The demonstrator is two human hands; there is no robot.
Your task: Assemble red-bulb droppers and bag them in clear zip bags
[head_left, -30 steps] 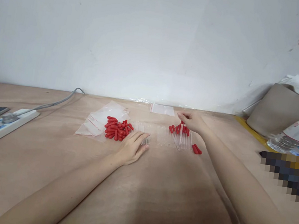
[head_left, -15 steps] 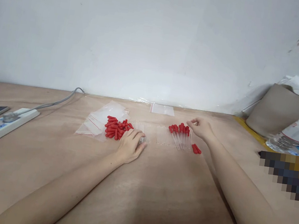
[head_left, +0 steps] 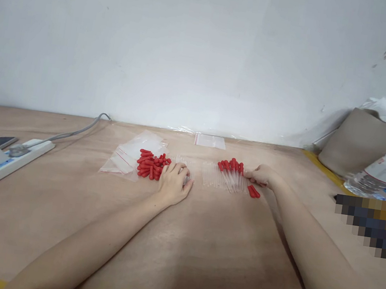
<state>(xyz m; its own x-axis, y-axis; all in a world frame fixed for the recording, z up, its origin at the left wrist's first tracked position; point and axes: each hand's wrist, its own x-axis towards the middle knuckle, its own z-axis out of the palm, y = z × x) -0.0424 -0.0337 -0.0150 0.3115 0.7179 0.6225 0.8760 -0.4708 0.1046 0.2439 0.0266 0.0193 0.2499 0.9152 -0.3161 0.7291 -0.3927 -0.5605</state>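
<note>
Red-bulbed clear droppers lie fanned in a row, bulbs toward the wall, tips toward the wearer. Right hand at their right end: thumb and forefinger brought together beside the rightmost red bulb; contact and grip too small to tell. Two loose red bulbs lie just below these fingers, on the near side, a little right of the dropper tips.

Left hand palm-down, fingers curled over clear tubes, thumb apart from the forefinger with tube ends showing between; whether anything is pinched, cannot tell. Heap of red bulbs just left of its knuckles; flat clear bags beyond the heap.

More clear tubes lie between the hands, next to the droppers' left side. Small zip bag close to the wall, which bounds the far edge. Widest room: brown tabletop between the forearms. Power strip flanks far left; water bottle far right, well apart from the right hand.
</note>
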